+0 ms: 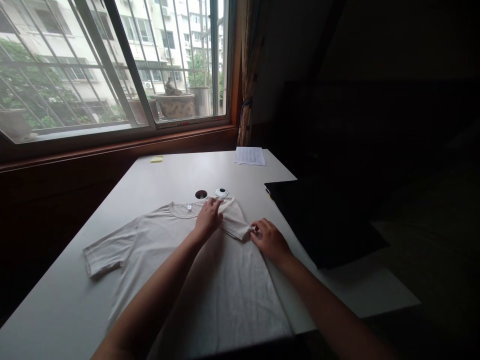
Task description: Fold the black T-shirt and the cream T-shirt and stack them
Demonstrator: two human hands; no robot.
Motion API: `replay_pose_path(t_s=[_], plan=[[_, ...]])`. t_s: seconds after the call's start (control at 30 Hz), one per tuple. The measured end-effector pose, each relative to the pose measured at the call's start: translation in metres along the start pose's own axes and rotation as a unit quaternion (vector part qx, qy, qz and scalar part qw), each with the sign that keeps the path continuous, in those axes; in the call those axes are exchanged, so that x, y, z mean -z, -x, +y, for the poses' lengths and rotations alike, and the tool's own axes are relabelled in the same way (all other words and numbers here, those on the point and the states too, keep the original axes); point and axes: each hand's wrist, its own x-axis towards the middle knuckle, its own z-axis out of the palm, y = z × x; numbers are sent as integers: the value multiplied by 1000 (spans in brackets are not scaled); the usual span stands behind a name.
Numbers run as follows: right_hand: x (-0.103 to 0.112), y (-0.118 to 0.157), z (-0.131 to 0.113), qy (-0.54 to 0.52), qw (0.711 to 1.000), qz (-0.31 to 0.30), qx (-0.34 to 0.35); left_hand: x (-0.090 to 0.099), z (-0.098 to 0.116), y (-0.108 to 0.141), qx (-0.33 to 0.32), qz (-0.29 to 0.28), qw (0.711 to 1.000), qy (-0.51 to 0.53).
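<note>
Two-handed, working on a white T-shirt [232,285] lying face up beneath both hands on the worktop [180,170]. With the left hand [210,217] partly open, touching cloth at the shoulder, just right of the collar [179,215]; not showing clearly enough to tell whether gripping. With the right hand [272,242] curled nearly closed, pinching the edge of the sleeve [234,220] between thumb and fingertips. Apparently adjusting that sleeve; for moving it further, needing a light pinch while steadying the shoulder, without dragging in creases. Just beyond the left hand, showing a round hole [201,194] and a round cap [221,192]; farther beyond, showing some papers [250,156]. Right of the right hand, showing something flat and black [322,215].
</note>
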Motion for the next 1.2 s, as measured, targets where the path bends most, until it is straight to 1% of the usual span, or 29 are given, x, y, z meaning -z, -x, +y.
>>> replay_pose_path(t_s=[0.07, 0.17, 0.23, 0.4, 0.53, 0.67, 0.73, 0.83, 0.9, 0.97, 1.1, 1.2], plan=[[0, 0, -1, 1, 1000, 5, 5, -2, 4, -5, -41, -18, 999, -25], [0, -1, -2, 12, 1000, 13, 9, -12, 11, -13, -100, -60, 992, -48], [0, 0, -2, 19, 1000, 15, 18, -20, 14, -17, -115, -83, 988, -63], [0, 3, -2, 26, 998, -12, 57, -34, 7, -26, -82, -116, 985, -99], [5, 6, -2, 32, 997, -27, 61, -37, -2, -34, -67, -129, 983, -114], [13, 8, -3, 13, 997, -36, 61, -40, -6, -38, -58, -128, 983, -118], [16, 8, -4, 2, 998, -26, 65, -41, -6, -38, -59, -121, 984, -115], [17, 6, -6, -6, 997, 15, 72, -38, -4, -37, -71, -94, 987, -108], [14, 5, -6, -7, 997, 28, 76, -33, -1, -37, -91, -72, 988, -100], [11, 4, -5, -11, 997, 20, 80, -29, 2, -37, -125, -65, 986, -87], [6, 3, -1, -15, 995, -9, 95, -27, 5, -37, -214, -104, 969, -60], [7, 3, 0, -4, 994, -21, 104, -34, 6, -38, -240, -124, 961, -58]])
